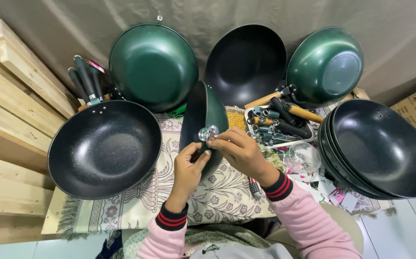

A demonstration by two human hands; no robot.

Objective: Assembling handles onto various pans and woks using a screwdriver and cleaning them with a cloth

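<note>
A green wok (203, 120) stands on its edge on the patterned cloth (141, 201), right in front of me. My left hand (189, 168) grips its lower rim from the near side. At the same rim, my right hand (239, 151) pinches a small shiny metal fitting (208, 133) between its fingertips. Both sleeves are pink with dark, red-striped cuffs.
A black wok (105, 148) lies at left with handles (86, 79) behind it. Two green woks (153, 64) (325, 64) and a black one (245, 62) lean on the back wall. A tray of handles and screws (277, 124), stacked black woks (380, 148), wooden pallets (6, 115).
</note>
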